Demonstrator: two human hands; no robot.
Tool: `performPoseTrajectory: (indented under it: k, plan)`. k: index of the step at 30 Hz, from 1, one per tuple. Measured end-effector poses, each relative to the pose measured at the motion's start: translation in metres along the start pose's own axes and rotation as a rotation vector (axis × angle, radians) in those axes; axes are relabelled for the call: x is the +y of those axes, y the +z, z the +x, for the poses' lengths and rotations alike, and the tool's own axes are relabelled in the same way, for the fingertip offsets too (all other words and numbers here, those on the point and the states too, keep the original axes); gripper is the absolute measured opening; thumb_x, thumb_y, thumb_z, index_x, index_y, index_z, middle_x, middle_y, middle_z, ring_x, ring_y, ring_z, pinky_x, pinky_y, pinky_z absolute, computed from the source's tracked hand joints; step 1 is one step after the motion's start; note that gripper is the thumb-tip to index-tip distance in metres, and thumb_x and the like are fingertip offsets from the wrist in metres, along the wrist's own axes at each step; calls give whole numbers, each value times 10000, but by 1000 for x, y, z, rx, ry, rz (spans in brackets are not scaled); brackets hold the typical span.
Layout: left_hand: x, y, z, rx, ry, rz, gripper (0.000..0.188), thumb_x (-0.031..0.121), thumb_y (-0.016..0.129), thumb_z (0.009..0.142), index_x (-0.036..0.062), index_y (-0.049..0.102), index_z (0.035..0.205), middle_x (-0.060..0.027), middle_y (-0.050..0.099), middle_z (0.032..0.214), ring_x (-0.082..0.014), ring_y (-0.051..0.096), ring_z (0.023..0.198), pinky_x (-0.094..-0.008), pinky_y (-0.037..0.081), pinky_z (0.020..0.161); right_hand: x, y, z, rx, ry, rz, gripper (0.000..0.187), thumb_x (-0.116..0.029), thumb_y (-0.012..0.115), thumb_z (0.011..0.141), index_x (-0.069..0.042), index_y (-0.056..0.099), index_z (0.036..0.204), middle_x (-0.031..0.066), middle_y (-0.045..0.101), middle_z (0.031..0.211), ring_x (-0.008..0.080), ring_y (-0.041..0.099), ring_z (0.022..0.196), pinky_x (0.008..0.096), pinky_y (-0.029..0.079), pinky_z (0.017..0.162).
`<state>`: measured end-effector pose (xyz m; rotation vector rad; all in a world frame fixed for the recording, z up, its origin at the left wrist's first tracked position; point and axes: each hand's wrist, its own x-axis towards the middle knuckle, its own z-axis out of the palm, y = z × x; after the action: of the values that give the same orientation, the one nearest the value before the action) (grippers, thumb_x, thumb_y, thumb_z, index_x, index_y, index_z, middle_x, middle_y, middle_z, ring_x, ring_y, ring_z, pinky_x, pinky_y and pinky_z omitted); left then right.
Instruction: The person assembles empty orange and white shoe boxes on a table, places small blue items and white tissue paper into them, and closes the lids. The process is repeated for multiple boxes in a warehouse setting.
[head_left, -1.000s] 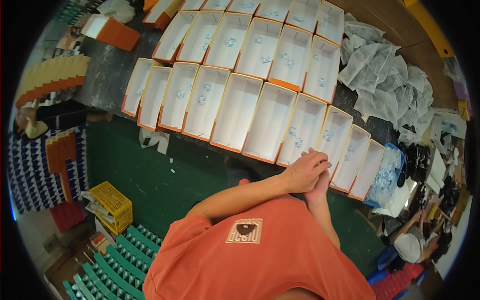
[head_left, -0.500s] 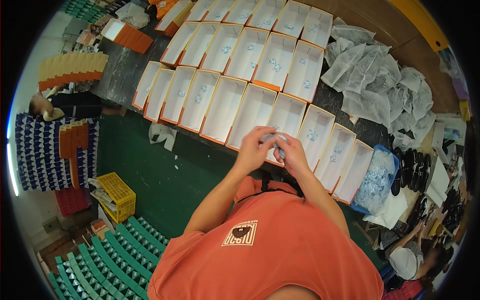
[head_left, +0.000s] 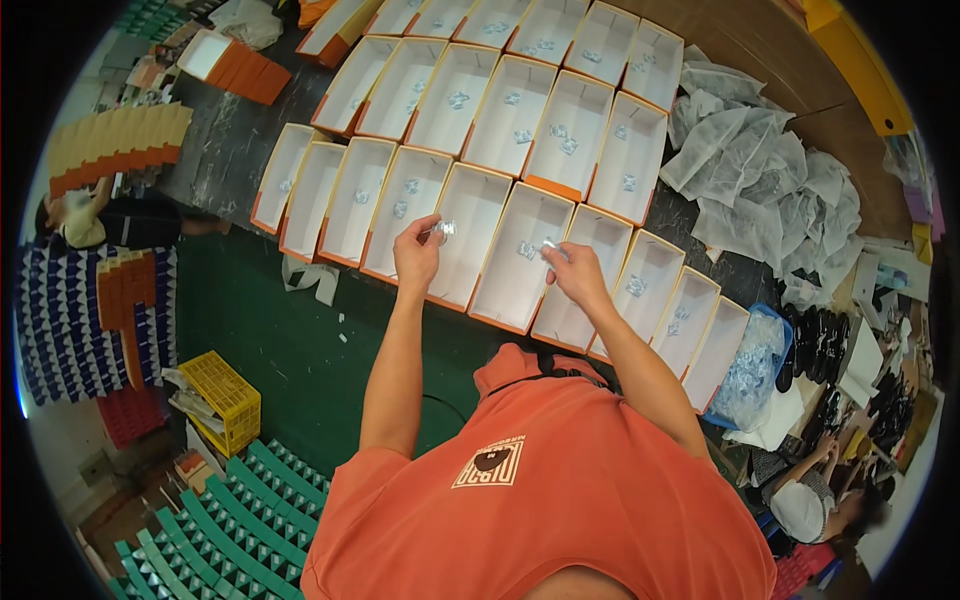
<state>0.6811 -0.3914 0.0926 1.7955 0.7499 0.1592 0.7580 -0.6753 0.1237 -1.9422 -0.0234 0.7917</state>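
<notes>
Small clear desiccant sachets lie in rows of open orange-edged shoe boxes with white insides. My left hand [head_left: 418,255] pinches a sachet [head_left: 446,229] over a white-lined box [head_left: 465,255] in the near row. To the right, my right hand [head_left: 578,271] holds another sachet [head_left: 549,245] between its fingertips, above the neighbouring box [head_left: 508,293]. Loose sachets [head_left: 526,250] rest inside that box, just left of my right fingers. How many sachets each hand holds is hard to make out.
A blue basket [head_left: 748,365] full of clear sachets stands at the right end of the near row. Crumpled white translucent sheets [head_left: 760,170] are heaped beyond it. A yellow crate [head_left: 222,400] sits on the green floor. Other people work at far left and lower right.
My hands were together over the near row, handling sachets. They have since parted: the left went left and forward, and the right stays nearby. Sachets now show in the box beside my right hand.
</notes>
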Motion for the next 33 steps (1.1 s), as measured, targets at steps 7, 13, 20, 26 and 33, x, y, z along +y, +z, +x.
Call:
performPoseTrajectory:
  k: [7,13,20,26,33]
  plan:
    - [10,34,9,8,209,337,394,77,645,938,-24,611,1318,-213,666,1256,-289,645,1167,-371,533,946,12,2,18,70,-131,41,230,-193,615,961,16,711,956,148,690,674,216,651,595,369,513,591]
    - [60,132,-43,-35,305,154,335,52,616,964,-29,620,1290,-171,642,1298,-247,618,1192,-339,527,957,74,-148,-117,353,-309,309,218,-159,496,1043,-48,632,1173,30,646,761,107,558,630,279,489,615]
    - [147,348,-82,-422,330,18,345,144,627,1004,-30,615,1301,-142,666,1229,-187,635,1123,-310,514,949,267,-365,-269,1063,87,-196,267,-181,559,1016,-30,602,1232,152,708,971,262,698,889,363,532,771]
    - [224,505,-40,-437,447,240,385,163,652,976,-42,606,1298,-209,694,1157,-237,677,1057,-339,537,932,305,-470,-214,1004,1,-413,307,-200,640,960,5,665,1187,213,687,1179,333,688,1052,379,524,920]
    - [214,647,37,-241,632,710,637,347,787,794,-51,573,1244,-275,686,1070,-483,633,1057,-502,502,912,347,-570,-6,1255,1014,-75,1004,-477,721,832,40,196,1514,353,543,1212,461,670,946,487,557,804]
